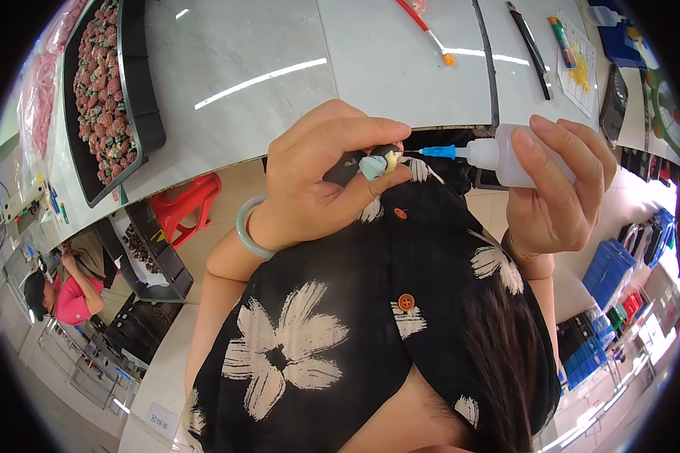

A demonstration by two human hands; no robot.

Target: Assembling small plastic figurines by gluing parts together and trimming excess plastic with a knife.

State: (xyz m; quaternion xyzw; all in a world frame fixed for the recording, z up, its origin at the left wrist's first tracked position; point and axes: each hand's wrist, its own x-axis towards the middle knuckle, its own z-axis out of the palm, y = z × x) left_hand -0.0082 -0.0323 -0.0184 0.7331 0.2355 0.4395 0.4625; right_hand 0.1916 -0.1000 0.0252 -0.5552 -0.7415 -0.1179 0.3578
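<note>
Between the thumb and fingers of my left hand (321, 162) is a small figurine (376, 164) with pale blue, cream and dark parts; my fingers hide some of it. My right hand (563, 185) is wrapped round a white squeeze bottle (515, 157). A blue needle tip (438, 152) on the bottle points left at the figurine. The thin needle reaches close to the figurine's upper right side; I cannot tell whether it touches. Both hands are in front of my chest, just off the table's near edge.
A black tray (149, 98) full of small pinkish pieces stands on the grey table (242, 45) at the left. A red-handled brush (428, 32), a black tool (530, 53) and a tube (561, 42) lie farther right. Below left are a red stool (189, 210) and a person in pink (79, 300).
</note>
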